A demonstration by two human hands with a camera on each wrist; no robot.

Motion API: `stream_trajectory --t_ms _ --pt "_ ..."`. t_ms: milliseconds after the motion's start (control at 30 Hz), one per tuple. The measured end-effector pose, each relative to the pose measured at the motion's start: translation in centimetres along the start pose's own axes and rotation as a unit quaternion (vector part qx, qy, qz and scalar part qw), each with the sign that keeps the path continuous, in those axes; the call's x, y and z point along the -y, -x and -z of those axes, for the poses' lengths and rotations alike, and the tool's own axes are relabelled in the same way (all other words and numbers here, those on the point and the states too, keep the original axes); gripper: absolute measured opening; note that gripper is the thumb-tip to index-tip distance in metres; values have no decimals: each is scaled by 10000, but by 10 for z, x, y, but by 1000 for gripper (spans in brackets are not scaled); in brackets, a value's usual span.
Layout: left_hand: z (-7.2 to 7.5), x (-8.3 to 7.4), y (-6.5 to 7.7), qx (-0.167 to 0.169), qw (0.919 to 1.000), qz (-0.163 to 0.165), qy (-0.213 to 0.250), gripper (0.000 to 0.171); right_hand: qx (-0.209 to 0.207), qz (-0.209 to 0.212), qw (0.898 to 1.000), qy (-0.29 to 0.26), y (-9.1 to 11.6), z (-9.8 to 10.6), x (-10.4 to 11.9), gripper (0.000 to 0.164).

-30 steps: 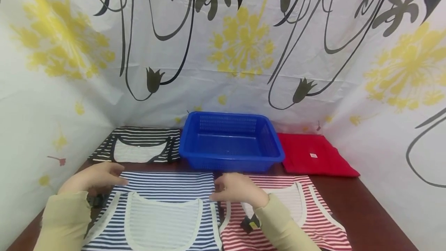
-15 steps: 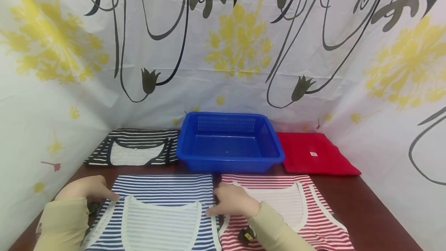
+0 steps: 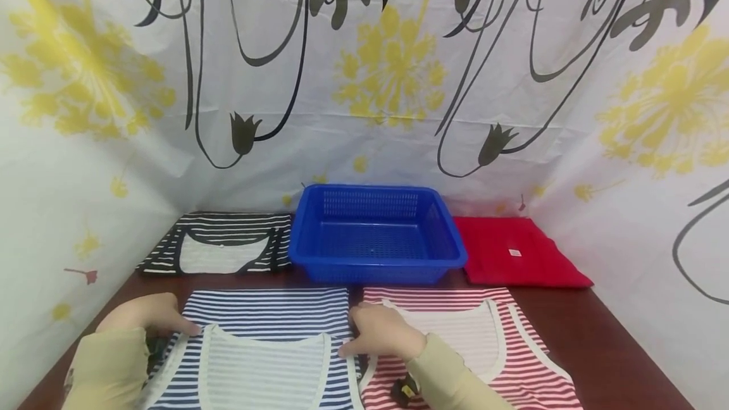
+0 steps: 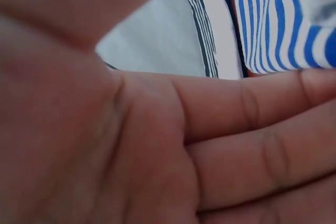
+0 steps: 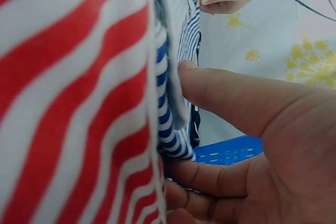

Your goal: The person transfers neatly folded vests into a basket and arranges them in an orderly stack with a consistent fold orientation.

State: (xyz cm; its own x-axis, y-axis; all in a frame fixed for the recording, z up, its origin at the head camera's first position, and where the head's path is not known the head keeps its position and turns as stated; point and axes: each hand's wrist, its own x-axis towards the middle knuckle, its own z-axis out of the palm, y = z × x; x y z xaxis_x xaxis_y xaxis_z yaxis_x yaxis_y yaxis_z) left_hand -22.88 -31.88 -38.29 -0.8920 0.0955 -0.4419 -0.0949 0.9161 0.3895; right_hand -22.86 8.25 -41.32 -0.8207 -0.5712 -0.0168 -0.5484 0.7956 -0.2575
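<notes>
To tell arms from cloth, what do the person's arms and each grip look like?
The left sleeve and right sleeve are pale khaki and wrist-length. The left grip and right grip are ungloved. A black device with a yellow mark shows by the right wrist; a dark piece shows by the left.

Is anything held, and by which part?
The right hand pinches the blue-striped shirt by its right edge; the grip of the left hand is unclear.

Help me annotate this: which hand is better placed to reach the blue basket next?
Probably the right hand: in the head view it lies in front of the blue basket, at the right edge of the blue-striped shirt. The left hand is at the opposite edge, farther away.
</notes>
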Motion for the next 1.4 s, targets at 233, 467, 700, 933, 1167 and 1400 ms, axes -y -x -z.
stream_trajectory --t_ms 233,467,700,933,1167,1400 --pt "4 -1 0 42 9999 -108 38 40 -5 77 10000 -62 -3 0 1 40" --pt "-1 2 -1 113 9997 -220 -29 33 42 78 9996 -268 -4 1 3 39" --pt "3 0 -1 21 9993 -385 -31 33 84 122 9976 -674 -7 -2 4 33" --pt "5 -5 -1 -25 9983 -585 57 30 309 -106 9770 -2108 -8 -4 3 29" --pt "10 -2 -4 4 9973 -737 -42 42 765 -560 9339 -3447 -12 -1 -2 73" --pt "6 15 -7 119 9970 -704 314 40 949 -819 8991 -4193 -16 -4 -7 93"
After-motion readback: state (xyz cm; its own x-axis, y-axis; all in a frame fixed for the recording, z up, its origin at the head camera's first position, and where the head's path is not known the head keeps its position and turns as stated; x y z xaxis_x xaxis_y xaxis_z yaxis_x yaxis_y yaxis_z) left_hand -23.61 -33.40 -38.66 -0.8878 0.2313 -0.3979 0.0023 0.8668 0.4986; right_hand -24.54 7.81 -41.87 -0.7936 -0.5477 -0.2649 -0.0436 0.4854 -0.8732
